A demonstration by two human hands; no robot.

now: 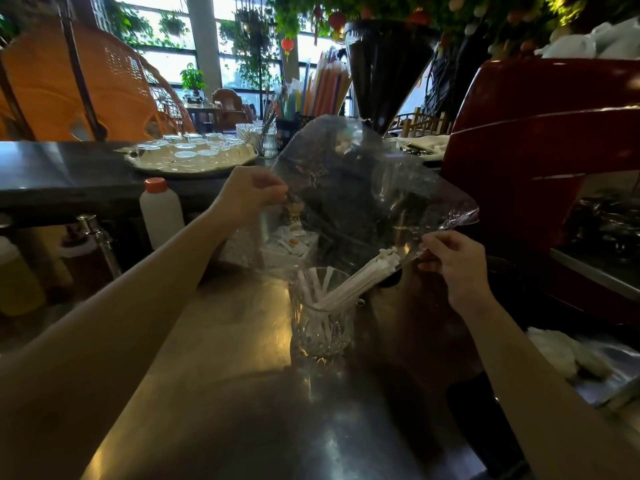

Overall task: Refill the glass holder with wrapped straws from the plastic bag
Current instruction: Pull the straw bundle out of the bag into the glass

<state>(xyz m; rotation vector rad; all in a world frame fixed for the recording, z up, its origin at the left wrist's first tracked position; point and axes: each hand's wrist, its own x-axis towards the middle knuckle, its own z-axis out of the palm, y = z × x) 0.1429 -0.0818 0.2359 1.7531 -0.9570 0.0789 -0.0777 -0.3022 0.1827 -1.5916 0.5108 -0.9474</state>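
Observation:
A clear plastic bag (363,188) hangs tilted above a cut-glass holder (322,323) on the steel counter (221,393). My left hand (249,194) pinches the bag's left edge. My right hand (453,261) grips its lower right corner. A bundle of white wrapped straws (360,278) slants out of the bag's low end, with its lower tips inside the glass. A few more wrapped straws (313,282) stand in the holder.
A red espresso machine (540,161) fills the right side, with a dark grinder hopper (388,67) behind the bag. A white bottle with an orange cap (161,211) stands at left. A tray of upturned glasses (190,155) sits on the back ledge.

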